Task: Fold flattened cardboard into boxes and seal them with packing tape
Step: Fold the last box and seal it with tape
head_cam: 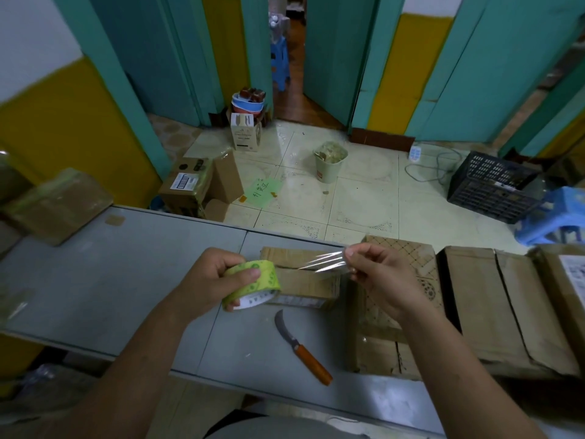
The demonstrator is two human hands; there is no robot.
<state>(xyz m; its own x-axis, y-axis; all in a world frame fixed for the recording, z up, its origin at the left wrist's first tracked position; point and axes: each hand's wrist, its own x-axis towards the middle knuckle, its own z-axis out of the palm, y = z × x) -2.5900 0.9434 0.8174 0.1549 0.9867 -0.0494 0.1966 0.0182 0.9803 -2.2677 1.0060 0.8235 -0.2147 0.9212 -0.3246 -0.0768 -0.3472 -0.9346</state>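
1. The left hand [218,280] grips a yellow-green roll of clear packing tape [253,285] above the grey bench [126,280].
2. The right hand [376,274] pinches the tape's free end [326,264], stretched out over a small brown cardboard box [304,286] on the bench.
3. An orange-handled curved knife [300,346] lies nearer the person, beside flattened brown cardboard [487,305].

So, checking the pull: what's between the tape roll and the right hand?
A clear tape strip stretches from tape roll to right hand, over the small box; head view.
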